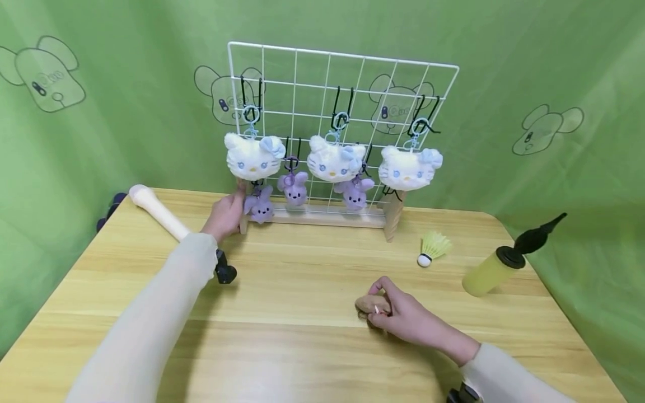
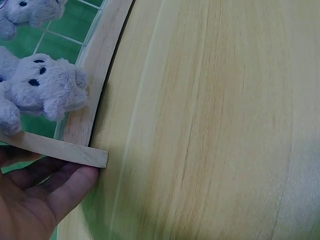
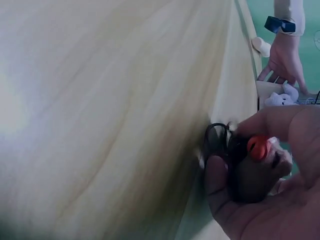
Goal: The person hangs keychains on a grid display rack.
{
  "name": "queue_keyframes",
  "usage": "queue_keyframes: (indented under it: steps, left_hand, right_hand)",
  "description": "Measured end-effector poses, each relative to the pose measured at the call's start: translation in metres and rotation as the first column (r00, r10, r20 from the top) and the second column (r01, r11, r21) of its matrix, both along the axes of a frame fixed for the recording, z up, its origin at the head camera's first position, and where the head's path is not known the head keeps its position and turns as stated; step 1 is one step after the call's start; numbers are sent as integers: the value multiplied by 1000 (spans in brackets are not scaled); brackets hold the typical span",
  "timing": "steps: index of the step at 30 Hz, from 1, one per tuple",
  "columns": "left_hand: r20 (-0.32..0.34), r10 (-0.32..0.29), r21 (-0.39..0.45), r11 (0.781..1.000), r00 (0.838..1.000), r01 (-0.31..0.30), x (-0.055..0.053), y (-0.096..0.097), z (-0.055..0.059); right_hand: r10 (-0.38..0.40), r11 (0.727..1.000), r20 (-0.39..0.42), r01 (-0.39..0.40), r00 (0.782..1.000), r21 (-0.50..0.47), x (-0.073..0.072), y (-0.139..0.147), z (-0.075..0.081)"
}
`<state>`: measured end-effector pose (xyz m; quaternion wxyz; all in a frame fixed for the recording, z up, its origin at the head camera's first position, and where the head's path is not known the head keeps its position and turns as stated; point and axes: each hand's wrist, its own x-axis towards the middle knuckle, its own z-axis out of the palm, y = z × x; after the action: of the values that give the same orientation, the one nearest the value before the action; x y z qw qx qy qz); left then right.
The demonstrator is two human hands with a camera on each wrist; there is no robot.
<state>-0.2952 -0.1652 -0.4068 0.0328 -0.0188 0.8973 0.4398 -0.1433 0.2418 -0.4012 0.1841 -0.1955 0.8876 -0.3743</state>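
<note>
At the rack's left end, my left hand [image 1: 227,215] lies with extended fingers against the outer side of the wooden foot [image 2: 75,151]. White plush cat-head keychains [image 1: 254,158] hang from black hooks on the white wire grid rack [image 1: 342,54]. Small purple plush rabbit keychains [image 1: 294,188] hang lower; one [image 2: 45,82] is close to the left hand. Over the front right of the table, my right hand [image 1: 403,316] pinches a small brown plush keychain [image 3: 252,177] between thumb and fingers. A red bell [image 3: 258,148] and a dark ring [image 3: 216,126] show on it.
On the wooden table [image 1: 282,358], a yellow-green shuttlecock [image 1: 432,249] lies right of the rack. Farther right is a yellow bottle [image 1: 486,275] with a black top. A pale, long-handled stick [image 1: 161,212] lies behind the left forearm. Green cloth [image 1: 554,61] hangs behind.
</note>
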Motion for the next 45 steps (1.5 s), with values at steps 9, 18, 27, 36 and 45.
queue_keyframes:
  steps: [9,18,27,36,45]
  left_hand:
    - [10,1,16,1000,1000,-2,-2,1,1]
    - [-3,-1,12,1000,1000,1,0,1,3]
    - [11,4,7,1000,1000,-4,-1,1,1]
    - [4,12,7,1000,1000,-12,1,2,0]
    - [-7,6,-8,1000,1000,-6,3,4,3]
  right_hand:
    - [14,999,-172,-5,985,54,-2,0,-3]
    - [115,955,-405,11,907,296,6,1,-5]
    - [315,894,-314,-170,895,414,0,0,7]
    - [382,844,-226,-238,896,481,-6,-11,12]
    - [262,860,9,-238,965,451,-4,-7,20]
